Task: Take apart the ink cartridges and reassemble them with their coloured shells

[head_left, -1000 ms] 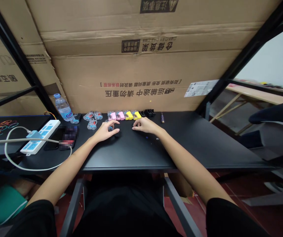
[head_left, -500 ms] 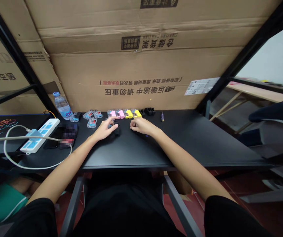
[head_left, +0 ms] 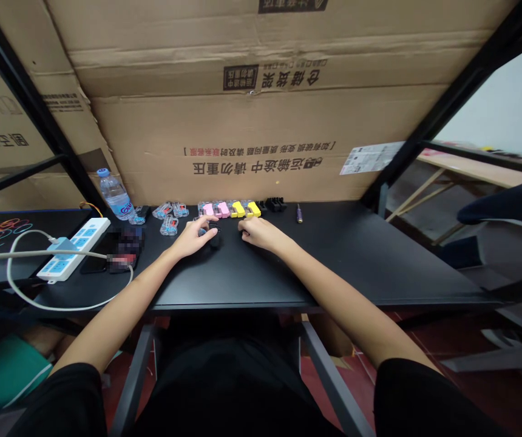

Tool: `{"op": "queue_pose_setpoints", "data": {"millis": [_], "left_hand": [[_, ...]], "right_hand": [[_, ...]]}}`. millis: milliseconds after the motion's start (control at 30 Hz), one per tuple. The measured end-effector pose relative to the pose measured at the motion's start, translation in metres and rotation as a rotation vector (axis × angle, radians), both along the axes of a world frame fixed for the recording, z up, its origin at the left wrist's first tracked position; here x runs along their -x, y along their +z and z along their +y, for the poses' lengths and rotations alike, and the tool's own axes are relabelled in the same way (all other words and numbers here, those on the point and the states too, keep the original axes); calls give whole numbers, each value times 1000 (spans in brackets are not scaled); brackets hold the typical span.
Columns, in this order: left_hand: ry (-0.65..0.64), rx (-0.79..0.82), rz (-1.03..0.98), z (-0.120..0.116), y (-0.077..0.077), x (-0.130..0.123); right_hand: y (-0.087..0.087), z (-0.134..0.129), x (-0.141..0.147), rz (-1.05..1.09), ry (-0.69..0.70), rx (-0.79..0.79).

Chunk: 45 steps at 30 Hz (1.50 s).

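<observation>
My left hand rests on the black tabletop, its thumb and fingers around a small dark object with some clear and blue showing. To its right, my right hand is closed with the fingers curled under; whatever it pinches is too small to name. Just beyond both hands stands a row of clear blocks with pink parts and yellow parts. Several clear connectors with red and blue inside lie left of my left hand. Black clips sit behind my right hand.
A purple screwdriver lies at the back right. On the left are a water bottle, a white power strip with cables and a phone. Cardboard walls the back edge. Part of another person shows at lower left.
My right hand has shifted very slightly to the left. My left hand stays almost where it was, and the objects on the table have not moved.
</observation>
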<state>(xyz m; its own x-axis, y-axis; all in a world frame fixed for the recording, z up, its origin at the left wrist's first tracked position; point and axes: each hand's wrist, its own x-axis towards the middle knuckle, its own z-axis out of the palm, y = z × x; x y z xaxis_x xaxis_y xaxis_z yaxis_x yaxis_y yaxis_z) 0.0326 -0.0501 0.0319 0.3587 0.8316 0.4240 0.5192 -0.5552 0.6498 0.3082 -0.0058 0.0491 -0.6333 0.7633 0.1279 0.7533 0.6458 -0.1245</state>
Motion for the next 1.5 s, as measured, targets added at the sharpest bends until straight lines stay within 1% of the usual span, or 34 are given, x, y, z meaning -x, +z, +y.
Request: {"op": "queue_pose_setpoints", "data": {"millis": [67, 167, 233, 333, 400, 500, 667, 767, 967, 1100, 1233, 1400, 1500], "left_hand": [[8, -8, -2, 0, 0, 0], [20, -12, -2, 0, 0, 1], [23, -11, -6, 0, 0, 1], [15, -15, -21, 0, -2, 1], [-5, -18, -29, 1, -3, 1], [-35, -20, -38, 2, -4, 0], [-40, -30, -58, 3, -5, 0], [-40, -44, -47, 4, -6, 1], [-42, -64, -34, 3, -5, 1], [-57, -79, -14, 2, -1, 1], [-61, -108, 22, 1, 1, 2], [-59, -120, 57, 0, 0, 1], [-69, -112, 53, 1, -1, 0]], "right_hand": [[-4, 2, 1, 157, 34, 70], [-10, 2, 6, 562, 98, 257], [-14, 0, 12, 787, 115, 385], [-18, -5, 22, 954, 146, 515], [-21, -8, 29, 1008, 154, 540], [-26, -9, 34, 1047, 145, 526], [-31, -6, 36, 1056, 145, 443], [-32, -5, 36, 1028, 155, 413], [-31, -6, 35, 1000, 119, 386], [-32, -6, 36, 987, 117, 409], [-33, -7, 37, 913, 132, 462], [-29, -9, 35, 856, 154, 537], [-28, -10, 35, 834, 170, 493]]}}
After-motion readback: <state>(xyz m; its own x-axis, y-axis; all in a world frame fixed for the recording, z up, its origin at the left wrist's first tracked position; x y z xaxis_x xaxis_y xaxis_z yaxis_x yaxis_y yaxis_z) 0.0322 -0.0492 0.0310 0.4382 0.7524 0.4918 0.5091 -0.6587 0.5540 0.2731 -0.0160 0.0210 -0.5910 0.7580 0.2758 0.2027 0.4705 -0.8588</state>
